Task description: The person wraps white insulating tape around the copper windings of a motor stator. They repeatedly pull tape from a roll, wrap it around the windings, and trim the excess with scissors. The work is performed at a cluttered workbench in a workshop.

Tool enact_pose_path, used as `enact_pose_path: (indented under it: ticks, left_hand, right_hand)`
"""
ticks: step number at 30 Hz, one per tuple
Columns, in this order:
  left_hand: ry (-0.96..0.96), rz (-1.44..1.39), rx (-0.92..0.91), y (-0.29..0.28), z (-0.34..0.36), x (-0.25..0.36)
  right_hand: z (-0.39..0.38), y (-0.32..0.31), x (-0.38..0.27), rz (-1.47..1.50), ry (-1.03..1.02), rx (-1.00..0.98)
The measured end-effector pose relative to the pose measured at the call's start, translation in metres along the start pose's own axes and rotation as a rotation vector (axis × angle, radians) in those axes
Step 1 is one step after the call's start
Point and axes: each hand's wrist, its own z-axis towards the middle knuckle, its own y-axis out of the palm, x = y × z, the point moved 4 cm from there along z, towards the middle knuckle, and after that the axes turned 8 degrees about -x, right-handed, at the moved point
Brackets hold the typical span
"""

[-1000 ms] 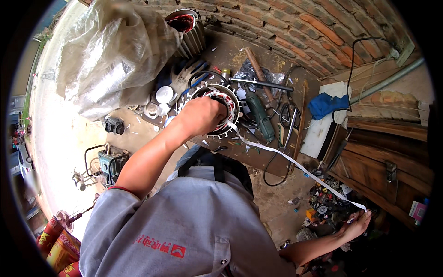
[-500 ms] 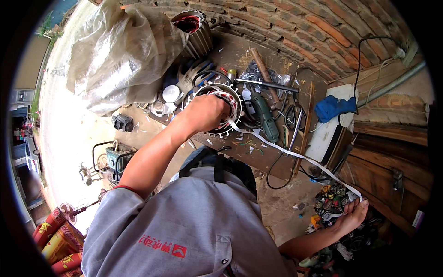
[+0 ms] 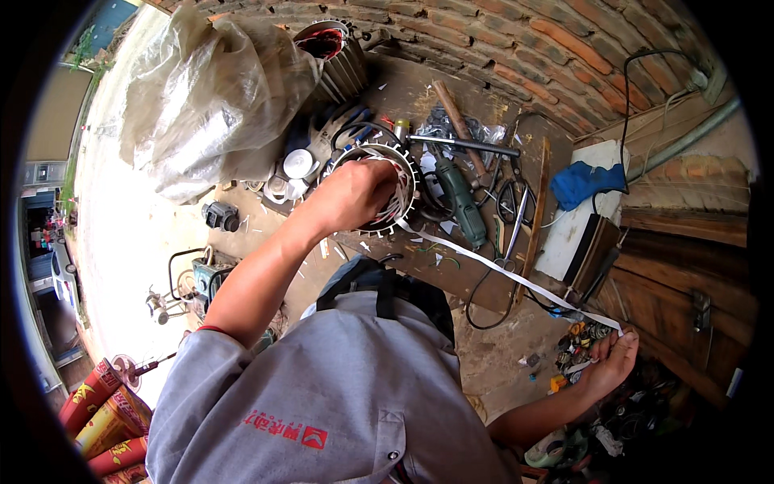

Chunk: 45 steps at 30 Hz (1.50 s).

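My left grip is set into the mouth of the round metal housing with the toothed rim; the fingertips are hidden inside, so I cannot tell whether they are clenched on anything. My right grip, well apart on the right and nearer my body, is pinched on the white tape. Over the last second the right grip has come in toward the housing, and the tape span between the two has shortened; the left grip has kept its place in the bore. In my judgement, this leaves less free tape outside the housing while both ends of the span remain under control. The tape leaves the near right rim, beside the left grip, and runs across the bench to the right grip, where a short tail hangs below the fingers. Directly right of the left grip lies a green power tool; beyond it, also to the right, a wooden strip. Left of the same grip and slightly farther from me sits a white round container. Farthest out, beyond the left grip, stands a finned housing beside a clear plastic sheet.
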Motion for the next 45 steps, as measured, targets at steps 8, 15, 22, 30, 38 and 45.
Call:
enact_pose_path:
  ticks: [8, 15, 22, 30, 38, 45]
  left_hand:
    - [-0.116, 0.090, -0.237, 0.015, 0.015, -0.029]
    - [-0.264, 0.137, -0.251, 0.021, 0.028, -0.030]
    - [-0.392, 0.424, 0.004, 0.018, 0.017, -0.015]
    - [-0.340, -0.025, -0.026, 0.016, 0.014, -0.032]
    - [-0.464, -0.066, -0.289, 0.025, 0.023, -0.036]
    - [-0.424, -0.285, -0.199, 0.027, 0.020, -0.041]
  right_hand:
    - [0.011, 0.020, 0.010, 0.008, -0.008, -0.052]
    - [0.015, 0.030, 0.014, 0.028, 0.018, -0.047]
    - [0.019, 0.046, 0.022, 0.033, 0.092, -0.111]
    - [0.025, 0.061, 0.029, 0.026, 0.072, -0.236]
    - [0.024, 0.073, 0.036, 0.031, 0.089, -0.284]
    - [0.016, 0.089, 0.047, 0.084, 0.132, -0.351]
